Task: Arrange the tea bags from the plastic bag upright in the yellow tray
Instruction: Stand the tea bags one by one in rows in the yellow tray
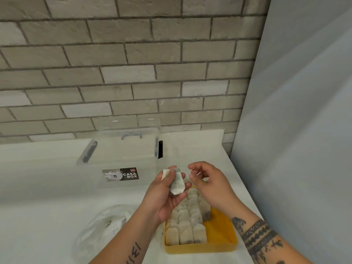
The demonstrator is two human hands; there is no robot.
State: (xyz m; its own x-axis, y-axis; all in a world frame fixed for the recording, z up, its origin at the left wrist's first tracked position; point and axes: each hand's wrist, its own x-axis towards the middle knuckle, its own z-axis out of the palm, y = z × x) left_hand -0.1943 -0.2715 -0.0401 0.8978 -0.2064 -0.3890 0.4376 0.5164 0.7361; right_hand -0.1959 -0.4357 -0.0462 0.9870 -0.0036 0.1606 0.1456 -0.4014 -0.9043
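My left hand (163, 195) holds one tea bag (177, 182) above the far end of the yellow tray (222, 233), with its paper tag sticking out at the top left. My right hand (207, 180) hovers just right of the bag, its fingers curled; a thin white thing shows at its fingertips, too small to make out. Several tea bags (185, 228) stand upright in rows in the tray's left part; its right part shows bare yellow floor. The clear plastic bag (102, 227) lies crumpled on the counter left of the tray.
A clear storage box (122, 159) with a "CASA BOX" label stands behind the hands on the white counter (38, 187). A brick wall runs along the back. A pale blue-grey panel (297, 130) bounds the counter on the right.
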